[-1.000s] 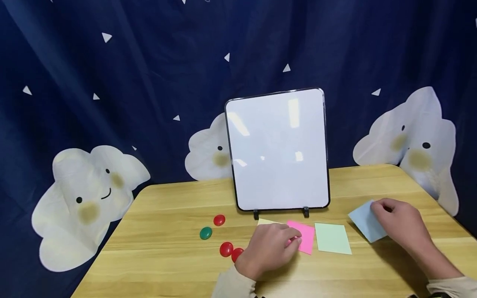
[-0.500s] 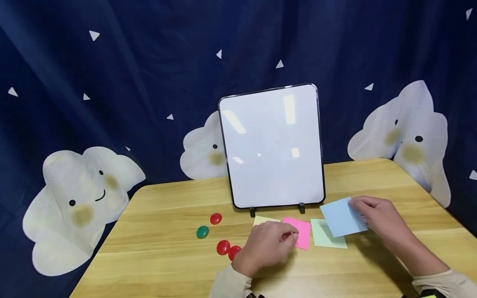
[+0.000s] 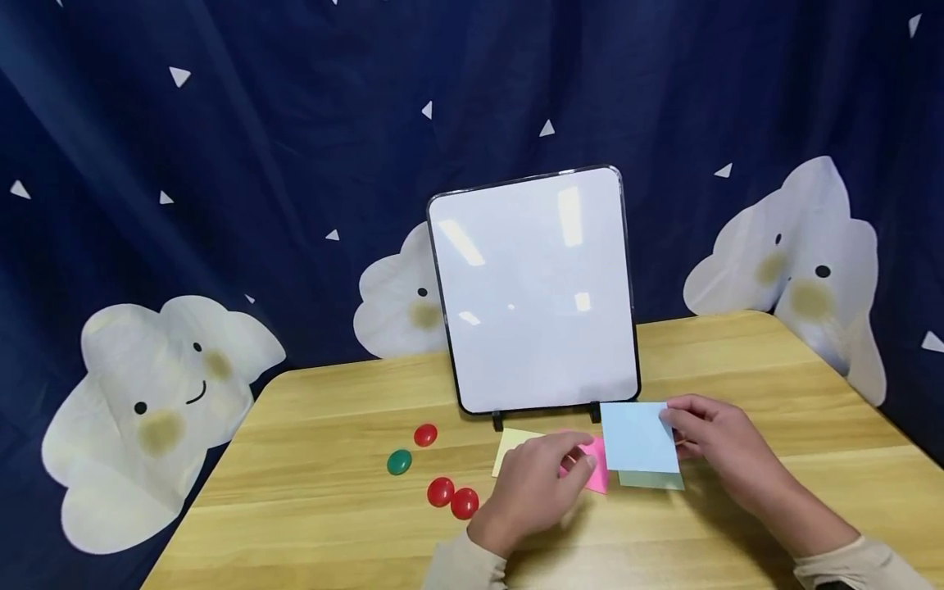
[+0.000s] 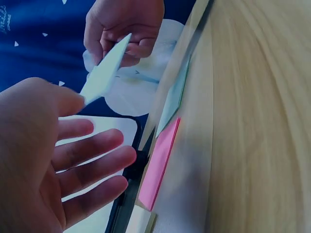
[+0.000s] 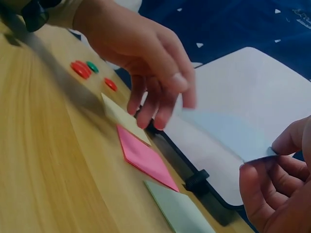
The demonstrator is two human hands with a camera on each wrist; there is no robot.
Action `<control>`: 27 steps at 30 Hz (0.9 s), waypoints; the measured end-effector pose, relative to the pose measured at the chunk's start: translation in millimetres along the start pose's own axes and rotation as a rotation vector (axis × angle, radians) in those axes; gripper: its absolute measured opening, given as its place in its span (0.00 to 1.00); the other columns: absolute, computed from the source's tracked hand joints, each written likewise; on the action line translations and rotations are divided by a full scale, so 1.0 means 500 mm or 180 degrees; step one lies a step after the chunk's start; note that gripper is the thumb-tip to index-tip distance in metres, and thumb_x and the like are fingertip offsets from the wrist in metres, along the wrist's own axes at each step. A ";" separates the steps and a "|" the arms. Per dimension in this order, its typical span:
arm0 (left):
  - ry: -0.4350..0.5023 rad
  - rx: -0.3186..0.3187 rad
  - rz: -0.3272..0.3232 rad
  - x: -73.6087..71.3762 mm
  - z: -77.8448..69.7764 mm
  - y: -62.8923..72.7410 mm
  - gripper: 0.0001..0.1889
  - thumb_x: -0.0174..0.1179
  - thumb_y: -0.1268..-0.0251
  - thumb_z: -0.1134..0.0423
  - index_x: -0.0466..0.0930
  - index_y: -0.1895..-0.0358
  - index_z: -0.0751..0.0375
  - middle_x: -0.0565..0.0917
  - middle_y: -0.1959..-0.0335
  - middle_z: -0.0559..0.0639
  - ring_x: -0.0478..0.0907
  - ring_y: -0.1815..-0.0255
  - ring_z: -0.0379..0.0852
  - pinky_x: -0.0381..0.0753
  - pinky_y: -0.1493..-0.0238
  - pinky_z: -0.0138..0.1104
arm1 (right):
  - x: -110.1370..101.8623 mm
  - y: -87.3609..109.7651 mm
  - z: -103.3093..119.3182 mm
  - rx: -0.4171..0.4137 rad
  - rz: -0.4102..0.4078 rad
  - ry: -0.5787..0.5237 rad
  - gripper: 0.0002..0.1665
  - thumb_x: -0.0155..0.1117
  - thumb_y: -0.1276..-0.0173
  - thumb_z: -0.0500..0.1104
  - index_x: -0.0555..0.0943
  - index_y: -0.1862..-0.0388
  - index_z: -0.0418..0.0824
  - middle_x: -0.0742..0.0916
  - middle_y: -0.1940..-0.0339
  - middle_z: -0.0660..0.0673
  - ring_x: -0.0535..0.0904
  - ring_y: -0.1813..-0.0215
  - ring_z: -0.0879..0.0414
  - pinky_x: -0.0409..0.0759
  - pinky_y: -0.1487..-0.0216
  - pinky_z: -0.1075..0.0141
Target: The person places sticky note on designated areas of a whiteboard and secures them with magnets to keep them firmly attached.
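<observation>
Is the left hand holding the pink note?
No: in the left wrist view, the pink note lies on the table, apart from the left hand and its spread fingers.

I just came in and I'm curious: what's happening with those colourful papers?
A person's right hand pinches a blue paper above the table. The left hand hovers close by, open. A yellow paper, a pink paper and a green paper lie in a row in front of the whiteboard.
</observation>
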State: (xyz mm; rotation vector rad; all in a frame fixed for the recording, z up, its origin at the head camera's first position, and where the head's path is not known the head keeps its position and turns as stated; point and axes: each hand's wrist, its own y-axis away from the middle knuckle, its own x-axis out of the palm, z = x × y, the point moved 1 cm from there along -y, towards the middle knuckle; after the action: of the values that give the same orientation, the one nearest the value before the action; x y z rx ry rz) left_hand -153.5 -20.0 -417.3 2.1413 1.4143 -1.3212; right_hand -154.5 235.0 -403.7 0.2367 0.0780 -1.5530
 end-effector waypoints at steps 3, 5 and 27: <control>0.0484 -0.0208 -0.0050 0.001 -0.003 -0.001 0.17 0.54 0.25 0.50 0.83 0.42 0.48 0.83 0.64 0.30 0.77 0.65 0.26 0.76 0.61 0.28 | 0.007 0.004 0.003 0.0010 0.0021 0.0025 0.25 0.62 0.25 0.48 0.77 0.42 0.26 0.84 0.60 0.44 0.80 0.61 0.55 0.83 0.59 0.62; 0.0841 -0.0292 -0.0039 0.001 -0.005 -0.001 0.17 0.54 0.25 0.49 0.83 0.42 0.50 0.83 0.64 0.31 0.78 0.65 0.28 0.77 0.60 0.28 | 0.013 0.005 0.005 0.0018 0.0049 0.0023 0.25 0.62 0.25 0.47 0.77 0.42 0.26 0.84 0.60 0.44 0.80 0.61 0.55 0.82 0.59 0.62; 0.2328 -0.0421 0.0244 0.006 -0.014 0.001 0.10 0.57 0.26 0.61 0.85 0.58 0.64 0.85 0.69 0.48 0.83 0.67 0.39 0.85 0.59 0.39 | 0.042 0.013 0.003 -0.0081 0.0016 0.0066 0.26 0.62 0.26 0.46 0.75 0.37 0.30 0.87 0.56 0.42 0.82 0.63 0.53 0.82 0.62 0.62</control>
State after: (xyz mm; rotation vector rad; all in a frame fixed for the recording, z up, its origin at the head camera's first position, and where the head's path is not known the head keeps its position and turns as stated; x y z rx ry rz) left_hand -149.1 -14.0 -416.1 2.6772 1.5607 -0.3861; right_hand -147.7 214.3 -405.9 0.2328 0.1133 -1.5438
